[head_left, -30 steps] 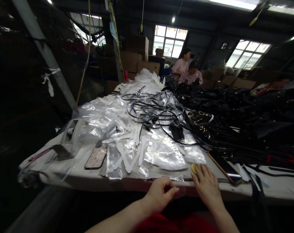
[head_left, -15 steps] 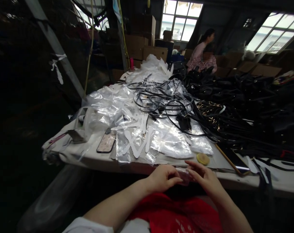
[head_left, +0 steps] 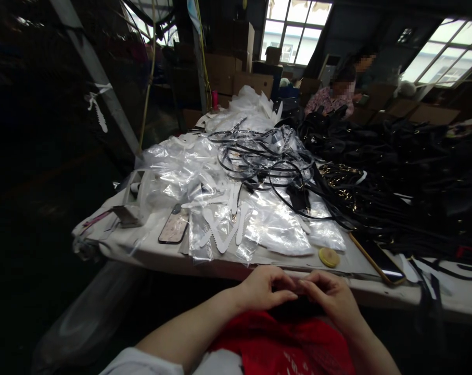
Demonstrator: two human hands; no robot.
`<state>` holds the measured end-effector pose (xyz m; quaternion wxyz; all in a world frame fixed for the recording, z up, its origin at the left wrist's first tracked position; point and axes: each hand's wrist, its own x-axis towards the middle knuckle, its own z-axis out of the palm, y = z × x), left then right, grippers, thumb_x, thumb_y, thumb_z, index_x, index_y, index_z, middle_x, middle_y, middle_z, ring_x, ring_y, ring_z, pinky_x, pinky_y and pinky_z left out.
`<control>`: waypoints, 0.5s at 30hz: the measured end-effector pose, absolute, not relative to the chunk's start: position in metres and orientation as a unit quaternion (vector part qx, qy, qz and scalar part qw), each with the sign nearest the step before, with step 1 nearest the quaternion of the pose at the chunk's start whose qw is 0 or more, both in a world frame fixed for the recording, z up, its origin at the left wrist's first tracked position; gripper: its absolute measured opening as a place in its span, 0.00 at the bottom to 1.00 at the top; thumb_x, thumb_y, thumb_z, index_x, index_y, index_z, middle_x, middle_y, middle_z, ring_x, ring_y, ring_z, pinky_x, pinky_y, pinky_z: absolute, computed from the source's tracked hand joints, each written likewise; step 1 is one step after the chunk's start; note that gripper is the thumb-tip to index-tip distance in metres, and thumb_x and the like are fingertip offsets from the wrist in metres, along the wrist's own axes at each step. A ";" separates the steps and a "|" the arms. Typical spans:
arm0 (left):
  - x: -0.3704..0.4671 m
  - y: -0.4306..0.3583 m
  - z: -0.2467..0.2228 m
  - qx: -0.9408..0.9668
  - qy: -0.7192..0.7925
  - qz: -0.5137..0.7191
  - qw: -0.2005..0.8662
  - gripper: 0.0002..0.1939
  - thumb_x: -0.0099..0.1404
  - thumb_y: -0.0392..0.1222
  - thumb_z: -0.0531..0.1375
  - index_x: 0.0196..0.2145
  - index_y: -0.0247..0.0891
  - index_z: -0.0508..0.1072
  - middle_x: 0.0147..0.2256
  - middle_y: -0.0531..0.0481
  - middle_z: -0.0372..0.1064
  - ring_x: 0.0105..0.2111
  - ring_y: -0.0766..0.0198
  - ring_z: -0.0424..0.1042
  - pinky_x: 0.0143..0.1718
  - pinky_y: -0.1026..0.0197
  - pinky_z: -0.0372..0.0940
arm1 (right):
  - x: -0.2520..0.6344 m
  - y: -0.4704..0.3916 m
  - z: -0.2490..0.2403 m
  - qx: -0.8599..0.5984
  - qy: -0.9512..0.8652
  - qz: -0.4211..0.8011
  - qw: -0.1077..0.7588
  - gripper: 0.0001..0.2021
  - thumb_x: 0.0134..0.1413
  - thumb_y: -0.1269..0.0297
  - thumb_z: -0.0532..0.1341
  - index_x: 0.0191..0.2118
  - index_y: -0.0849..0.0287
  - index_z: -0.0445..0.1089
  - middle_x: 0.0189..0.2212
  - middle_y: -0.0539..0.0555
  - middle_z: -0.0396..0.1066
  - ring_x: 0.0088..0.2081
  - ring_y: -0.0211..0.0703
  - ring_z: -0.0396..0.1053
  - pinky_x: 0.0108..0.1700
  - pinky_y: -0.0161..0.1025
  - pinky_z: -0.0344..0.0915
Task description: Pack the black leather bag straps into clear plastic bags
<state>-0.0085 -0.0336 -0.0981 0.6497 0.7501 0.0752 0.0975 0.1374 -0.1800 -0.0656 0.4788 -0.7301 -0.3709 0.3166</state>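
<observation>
My left hand [head_left: 267, 287] and my right hand [head_left: 331, 294] meet in front of the table's near edge, above a red apron [head_left: 282, 341]. Both are closed, thumbs against curled fingers, with their fingertips almost touching. What lies between them is too small and hidden to make out. Just beyond the hands, clear plastic bags [head_left: 278, 229] lie on the table [head_left: 153, 255]. A round yellow tin [head_left: 329, 257] sits nearest my right hand. White toothed strips [head_left: 222, 242] rest among the bags to the left.
Coiled black straps [head_left: 259, 156] cover the bags in the middle. Black bags with gold hardware [head_left: 407, 151] fill the right. Two phones, a patterned one [head_left: 174, 226] and a dark one [head_left: 378, 258], lie near the front. A tape dispenser [head_left: 130, 205] stands left. People [head_left: 329, 99] are behind.
My right hand's raised fingers have curled in and its fingertips have come closer to my left hand. The clear plastic seen between them is now hidden. Behind, a second person shows more.
</observation>
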 end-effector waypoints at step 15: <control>-0.008 -0.038 -0.096 0.772 0.089 0.081 0.624 0.08 0.61 0.41 0.64 0.32 0.34 0.82 0.29 0.48 0.76 0.28 0.66 0.70 0.30 0.68 0.60 | 0.128 -0.180 -0.063 -0.707 -0.452 0.322 0.437 0.10 0.59 0.57 0.62 0.38 0.55 0.78 0.36 0.55 0.78 0.39 0.49 0.75 0.43 0.41 0.69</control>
